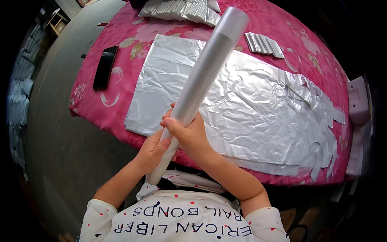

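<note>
Head view, one moment, looking down over a bench point(121, 105) draped in a pink flowered cloth.

Item 1: long silver roll point(199, 86), a tube wrapped in foil. It stands tilted, its far end toward 1 o'clock above the bench, its near end toward 7 o'clock close to the person's chest. It is lifted off the bench and crosses over the foil sheets.

Item 2: left hand point(152, 151). Its grip is wrapped around the lower part of the roll from the 8 o'clock side, fingers curled onto the tube.

Item 3: right hand point(187, 133). Its grip is pressed around the roll just above the left hand, fingers folded over the tube from the 3 o'clock side. The two hands touch one another.

Item 4: foil sheets point(246, 101), a large crinkled silver stack lying flat on the bench at 12 to 3 o'clock from the hands, its right edge ragged and torn.

Item 5: black phone point(105, 66), face up on the cloth at 10 o'clock, well apart from the hands.

Item 6: small folded foil pile point(264, 44), at 1 o'clock, just beside the tip of the roll in the picture.

Item 7: larger heap of folded foil point(181, 10), at 12 o'clock on the far edge of the bench.

Item 8: pale boxy object point(358, 101), at 3 o'clock beside the bench edge; kind cannot be told.
</note>
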Motion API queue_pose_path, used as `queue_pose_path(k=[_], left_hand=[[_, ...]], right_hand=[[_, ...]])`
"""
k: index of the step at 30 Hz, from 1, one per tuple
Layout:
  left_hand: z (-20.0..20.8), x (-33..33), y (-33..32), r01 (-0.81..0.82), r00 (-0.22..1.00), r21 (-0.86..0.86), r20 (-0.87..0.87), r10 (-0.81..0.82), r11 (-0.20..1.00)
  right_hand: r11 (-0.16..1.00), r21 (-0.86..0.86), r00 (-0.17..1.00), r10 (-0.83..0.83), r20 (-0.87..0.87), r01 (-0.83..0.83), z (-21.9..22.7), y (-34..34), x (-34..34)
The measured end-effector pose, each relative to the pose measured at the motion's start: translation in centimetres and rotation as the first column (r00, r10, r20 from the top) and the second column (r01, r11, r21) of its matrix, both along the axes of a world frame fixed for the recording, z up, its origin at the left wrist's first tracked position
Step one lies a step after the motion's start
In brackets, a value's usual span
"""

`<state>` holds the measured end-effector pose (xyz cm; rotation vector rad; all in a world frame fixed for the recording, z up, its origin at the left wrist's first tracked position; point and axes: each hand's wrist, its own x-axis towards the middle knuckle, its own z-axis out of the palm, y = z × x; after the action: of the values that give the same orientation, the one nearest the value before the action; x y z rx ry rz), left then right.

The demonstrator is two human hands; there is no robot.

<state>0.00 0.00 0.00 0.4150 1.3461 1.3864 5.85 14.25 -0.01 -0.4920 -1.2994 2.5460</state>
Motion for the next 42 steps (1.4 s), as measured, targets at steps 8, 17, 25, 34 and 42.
queue_pose_path(k=[8,17,25,34,42], left_hand=[[-0.4,-0.6,-4.1,0.323,0.919,-0.268,0.319,-0.233,0.908],[-2.2,0.1,-7.3,0.362,0.821,-0.23,0.538,-0.192,0.903],[-2.3,0.0,-7.2,0.364,0.811,-0.202,0.549,-0.203,0.909],[-3.0,-0.3,-7.6,0.44,0.818,-0.193,0.49,-0.303,0.877],[-2.9,-2.8,-11.3,0.657,0.75,-0.271,0.336,-0.57,0.704]], right_hand=[[0.914,-0.151,0.926,-0.364,0.103,0.376,-0.5,9.6,1.5],[0.833,0.507,0.907,-0.367,0.206,0.222,-0.7,17.3,5.5],[0.817,0.502,0.889,0.029,0.456,-0.285,-0.1,14.6,4.4],[0.73,0.68,0.934,-0.189,0.303,-0.073,-1.0,17.7,5.4],[0.413,0.897,0.688,-0.698,0.201,0.157,-2.1,30.6,13.5]])
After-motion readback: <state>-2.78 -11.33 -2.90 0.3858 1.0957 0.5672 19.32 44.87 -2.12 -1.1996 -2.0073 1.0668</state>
